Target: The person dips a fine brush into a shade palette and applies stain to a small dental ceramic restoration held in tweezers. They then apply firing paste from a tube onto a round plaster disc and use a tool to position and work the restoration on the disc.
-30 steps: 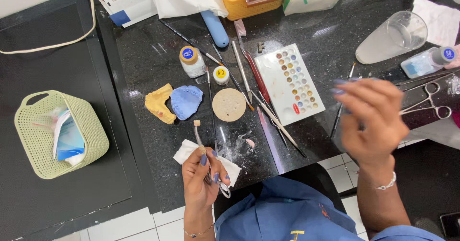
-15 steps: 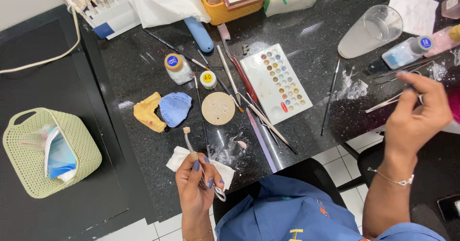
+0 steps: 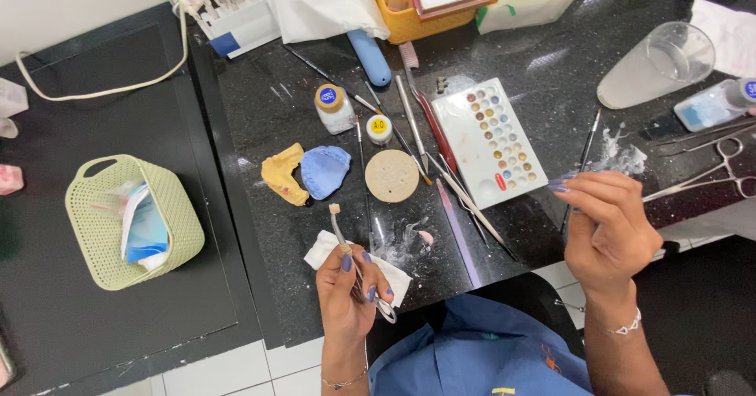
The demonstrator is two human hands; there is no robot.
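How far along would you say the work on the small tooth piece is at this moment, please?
Set out already: the palette with filled wells, two jars and the yellow and blue casts. In hand: the left hand grips forceps with a small tooth piece at the tip; the right hand pinches a thin brush near the palette. Whether colour is on the piece cannot be told.

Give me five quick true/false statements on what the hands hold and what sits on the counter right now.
1. The left hand holds a pair of forceps with a small tooth-like piece at its tip. True.
2. The green basket sits to the right of the palette. False: it is far to the left of the white palette.
3. The right hand grips the clear cup. False: it pinches a thin brush handle; the clear cup lies apart.
4. A blue cast lies beside a yellow cast. True.
5. The round beige disc is in the basket. False: it is on the counter.
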